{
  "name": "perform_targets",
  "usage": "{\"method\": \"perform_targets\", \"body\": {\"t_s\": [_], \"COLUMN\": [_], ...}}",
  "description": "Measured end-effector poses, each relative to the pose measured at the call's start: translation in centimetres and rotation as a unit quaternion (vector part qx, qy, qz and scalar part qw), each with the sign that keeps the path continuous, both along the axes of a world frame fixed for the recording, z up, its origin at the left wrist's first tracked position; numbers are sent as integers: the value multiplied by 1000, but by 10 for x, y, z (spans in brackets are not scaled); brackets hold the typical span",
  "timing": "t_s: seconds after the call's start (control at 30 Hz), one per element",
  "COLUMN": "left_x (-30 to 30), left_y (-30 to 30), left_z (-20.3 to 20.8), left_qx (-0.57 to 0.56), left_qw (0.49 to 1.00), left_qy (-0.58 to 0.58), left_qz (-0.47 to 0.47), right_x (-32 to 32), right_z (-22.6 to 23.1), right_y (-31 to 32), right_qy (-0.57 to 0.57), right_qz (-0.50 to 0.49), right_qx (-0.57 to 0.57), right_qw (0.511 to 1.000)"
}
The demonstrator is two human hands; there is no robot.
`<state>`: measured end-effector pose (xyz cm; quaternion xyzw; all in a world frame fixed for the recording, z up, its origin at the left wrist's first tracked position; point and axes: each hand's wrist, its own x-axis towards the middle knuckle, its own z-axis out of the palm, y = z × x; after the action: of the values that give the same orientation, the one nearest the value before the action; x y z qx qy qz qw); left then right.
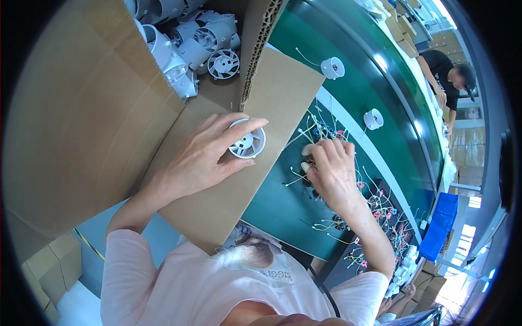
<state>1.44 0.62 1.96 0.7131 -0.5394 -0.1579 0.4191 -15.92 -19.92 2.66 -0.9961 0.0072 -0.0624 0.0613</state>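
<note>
Left grip [202,155] holds a white fan housing [246,143] over a cardboard flap [291,81]

Fingers and thumb of the person's left grip clasp the round housing by its rim, spoked face up, beside an open cardboard box [81,125] containing more white cylinders [197,51]. The right grip [333,171] curls down among small wired parts [324,130] on a green worktop [272,201]; whether it grasps one cannot be told. Beyond, two white rings [373,118] sit on a green belt [361,68], one trailing a wire. At upper right, a co-worker [440,73] in black bends forward.
</note>
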Motion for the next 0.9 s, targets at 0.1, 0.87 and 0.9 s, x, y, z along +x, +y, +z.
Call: {"method": "perform_targets", "body": {"t_s": [0.1, 0.87, 0.9], "left_x": [-5, -7, -8], "left_y": [-1, -14, -14], "left_z": [-3, -5, -4], "left_qx": [-24, -94, -71], "left_qw": [994, 957, 944], "left_qy": [104, 249, 302], "left_qz": [8, -120, -115], "right_x": [-6, -16, -13], "right_z": [1, 46, 44], "right_y": [-10, -4, -1], "right_qy": [-40, -247, -247], "right_qz": [-25, -45, -48], "right_qx": [17, 706, 704], "right_qw": [999, 662, 665]}}
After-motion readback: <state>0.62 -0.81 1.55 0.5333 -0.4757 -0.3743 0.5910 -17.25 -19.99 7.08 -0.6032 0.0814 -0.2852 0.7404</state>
